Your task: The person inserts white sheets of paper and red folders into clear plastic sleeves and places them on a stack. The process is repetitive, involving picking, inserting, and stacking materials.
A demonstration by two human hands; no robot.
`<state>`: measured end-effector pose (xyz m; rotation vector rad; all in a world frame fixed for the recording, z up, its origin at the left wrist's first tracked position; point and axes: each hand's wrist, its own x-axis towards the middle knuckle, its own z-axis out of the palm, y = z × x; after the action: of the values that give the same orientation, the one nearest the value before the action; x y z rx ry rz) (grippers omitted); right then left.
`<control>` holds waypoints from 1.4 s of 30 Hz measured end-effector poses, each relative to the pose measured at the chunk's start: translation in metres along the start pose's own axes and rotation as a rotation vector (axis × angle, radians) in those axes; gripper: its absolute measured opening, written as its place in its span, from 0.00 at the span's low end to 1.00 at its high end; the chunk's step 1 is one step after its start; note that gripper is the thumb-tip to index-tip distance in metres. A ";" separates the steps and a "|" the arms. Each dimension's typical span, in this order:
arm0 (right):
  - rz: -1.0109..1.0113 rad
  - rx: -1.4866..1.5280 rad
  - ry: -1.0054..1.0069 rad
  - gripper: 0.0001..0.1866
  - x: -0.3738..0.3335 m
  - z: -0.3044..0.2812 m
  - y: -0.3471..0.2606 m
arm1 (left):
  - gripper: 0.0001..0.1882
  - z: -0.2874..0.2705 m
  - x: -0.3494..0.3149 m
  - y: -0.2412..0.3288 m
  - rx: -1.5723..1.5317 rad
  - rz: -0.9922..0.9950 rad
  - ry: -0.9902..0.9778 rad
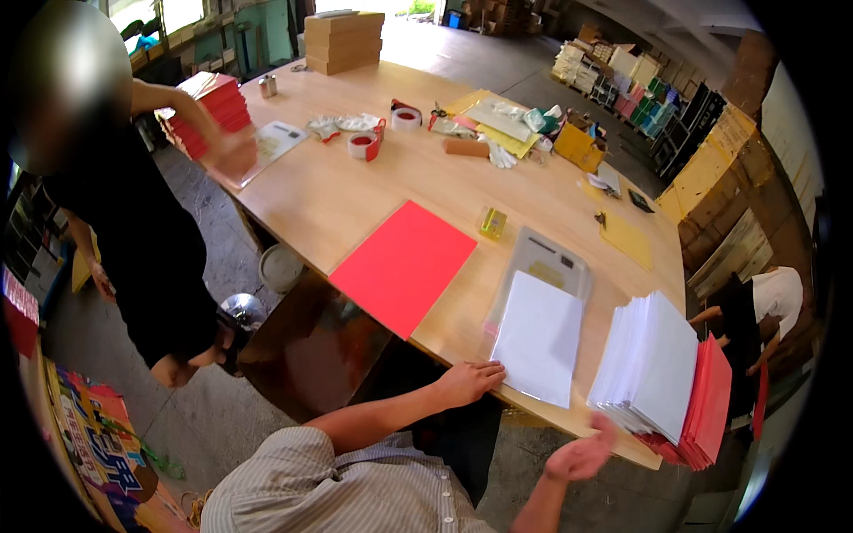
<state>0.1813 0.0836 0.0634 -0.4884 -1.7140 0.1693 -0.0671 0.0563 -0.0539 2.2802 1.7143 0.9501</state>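
Resting left hand (471, 383) flat, unclamped, against white sheet (539, 338) at near edge of bench (422, 182), holding right hand (580, 453) loosely spread beside white stack (653, 355).

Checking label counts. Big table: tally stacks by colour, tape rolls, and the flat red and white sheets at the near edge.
Red stacks: 2
White stack: 1
Tape rolls: 2
Flat red sheet: 1
Flat white sheet, left hand at its edge: 1
Total: 7
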 end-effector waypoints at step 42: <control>1.047 0.459 0.598 0.09 0.056 -0.127 0.076 | 0.18 -0.029 -0.030 0.002 -0.095 -0.048 0.241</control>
<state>0.3143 0.1545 0.1114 -0.9322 -0.6702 1.0285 -0.0865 0.0212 -0.0421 2.1287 1.7605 1.3117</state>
